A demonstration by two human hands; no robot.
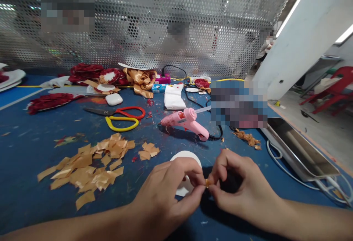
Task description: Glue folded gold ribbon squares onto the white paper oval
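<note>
Between the fingertips of my left hand (176, 186) and my right hand (239, 186) is a small gold ribbon piece (207, 183), pinched from both sides. Most of it is hidden by the fingers. A white disc (190, 155) lies on the table partly behind my left hand. To the left spreads a loose pile of cut gold ribbon pieces (85, 167), with a smaller cluster (149, 151) beside it. Past my hands lies a pink glue gun (184, 120), a clear glue stick in its back. Scissors (118, 116) with one red and one yellow handle lie open left of it.
Folded gold bits (248, 139) lie at right, near a phone (303, 149) with a white cable. A white earbud case (114, 99), white paper (175, 97), red ribbon flowers (85, 74) and gold ribbon (142, 81) line the back, before a perforated metal panel (154, 24).
</note>
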